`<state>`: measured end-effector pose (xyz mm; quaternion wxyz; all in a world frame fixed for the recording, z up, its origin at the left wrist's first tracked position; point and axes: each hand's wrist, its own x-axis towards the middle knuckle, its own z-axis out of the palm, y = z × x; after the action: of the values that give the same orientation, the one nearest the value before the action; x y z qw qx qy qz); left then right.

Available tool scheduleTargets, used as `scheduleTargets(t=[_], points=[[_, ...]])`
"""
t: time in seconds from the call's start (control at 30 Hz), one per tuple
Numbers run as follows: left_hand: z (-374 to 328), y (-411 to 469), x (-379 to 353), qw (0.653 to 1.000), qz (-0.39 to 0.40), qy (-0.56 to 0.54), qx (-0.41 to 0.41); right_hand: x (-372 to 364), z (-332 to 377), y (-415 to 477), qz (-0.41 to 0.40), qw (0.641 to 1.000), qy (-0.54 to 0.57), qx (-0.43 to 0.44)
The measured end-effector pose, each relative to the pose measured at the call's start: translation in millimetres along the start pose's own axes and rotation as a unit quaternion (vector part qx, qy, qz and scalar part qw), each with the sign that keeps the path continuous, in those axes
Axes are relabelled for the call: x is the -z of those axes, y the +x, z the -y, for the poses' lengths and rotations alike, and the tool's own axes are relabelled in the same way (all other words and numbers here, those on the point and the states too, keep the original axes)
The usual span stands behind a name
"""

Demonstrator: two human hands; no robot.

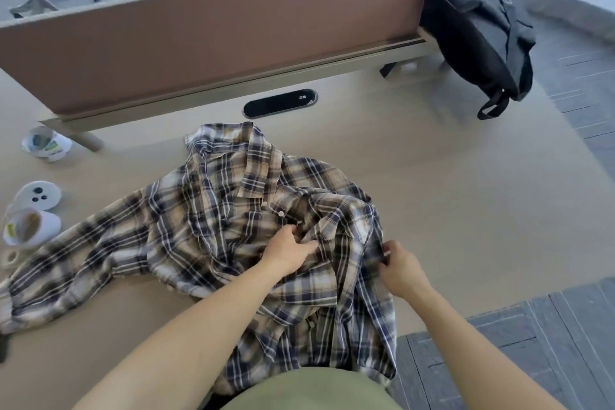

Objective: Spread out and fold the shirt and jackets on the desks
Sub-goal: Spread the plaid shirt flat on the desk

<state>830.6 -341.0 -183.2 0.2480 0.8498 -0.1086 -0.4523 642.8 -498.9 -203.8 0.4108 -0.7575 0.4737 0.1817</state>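
Note:
A beige, navy and white plaid shirt point(213, 216) lies crumpled on the light wooden desk point(449, 210), collar toward the divider, one sleeve stretched to the left, its lower part hanging over the near edge. My left hand point(289, 248) pinches the fabric by the button placket near the shirt's middle. My right hand point(401, 266) grips the shirt's right edge, fingers closed on a fold. A dark grey jacket point(479, 33) lies heaped at the desk's far right corner.
A brown divider panel point(213, 40) runs along the back of the desk, with a black cable slot point(279, 103) in front of it. White cups and a lid point(31, 210) stand at the left, one more point(46, 143) near the divider's foot. Grey floor lies right.

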Motion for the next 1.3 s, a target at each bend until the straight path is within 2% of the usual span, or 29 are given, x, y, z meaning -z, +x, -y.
scheduleTargets(t=[0.1, 0.2, 0.27, 0.33, 0.4, 0.47, 0.53, 0.57, 0.73, 0.83, 0.93, 1.07, 1.3], points=[[2.6, -1.9, -2.3, 0.993, -0.103, -0.003, -0.059, 29.8, -2.9, 10.7, -0.075, 0.994, 0.075, -0.013], [3.4, -9.8, 4.5, 0.99, -0.118, -0.001, -0.083, 89.8, -2.3, 37.0, -0.214, 0.939, 0.265, -0.045], [4.2, -11.7, 8.8, 0.991, -0.103, 0.028, -0.083, 127.2, 2.4, 50.8, -0.289, 0.917, 0.275, -0.022], [3.2, -11.9, 12.2, 0.994, -0.077, 0.048, -0.052, 146.7, 8.9, 56.1, -0.314, 0.924, 0.216, 0.018], [4.8, -10.5, 12.6, 0.997, -0.056, 0.058, -0.015, 141.2, 7.8, 57.2, -0.289, 0.949, 0.112, 0.048], [8.4, -9.7, 10.4, 0.995, -0.046, 0.085, 0.007, 114.9, -7.7, 58.4, -0.22, 0.972, -0.062, 0.055], [14.4, -11.0, 7.8, 0.99, -0.037, 0.135, 0.013, 84.5, -30.4, 53.8, -0.175, 0.965, -0.192, 0.035], [18.3, -11.9, 6.6, 0.986, -0.032, 0.165, 0.015, 71.2, -42.0, 49.5, -0.169, 0.963, -0.211, 0.028], [27.8, -19.5, 5.1, 0.962, -0.019, 0.272, 0.031, 40.6, -78.3, 33.6, -0.171, 0.971, -0.168, 0.014], [23.0, -25.7, 1.9, 0.935, -0.084, 0.339, -0.057, 36.3, -79.6, 25.9, -0.21, 0.974, -0.081, 0.026], [11.8, -33.6, -7.1, 0.928, -0.097, 0.328, -0.144, 31.9, -84.4, 15.9, -0.242, 0.969, -0.041, 0.01], [-1.5, -38.3, -28.0, 0.91, -0.051, 0.329, -0.248, 27.1, -101.6, -4.5, -0.185, 0.973, -0.128, -0.042], [-37.0, -25.8, -74.8, 0.841, -0.002, 0.35, -0.412, 44.4, -111.6, -24.5, -0.086, 0.986, -0.118, -0.077]])
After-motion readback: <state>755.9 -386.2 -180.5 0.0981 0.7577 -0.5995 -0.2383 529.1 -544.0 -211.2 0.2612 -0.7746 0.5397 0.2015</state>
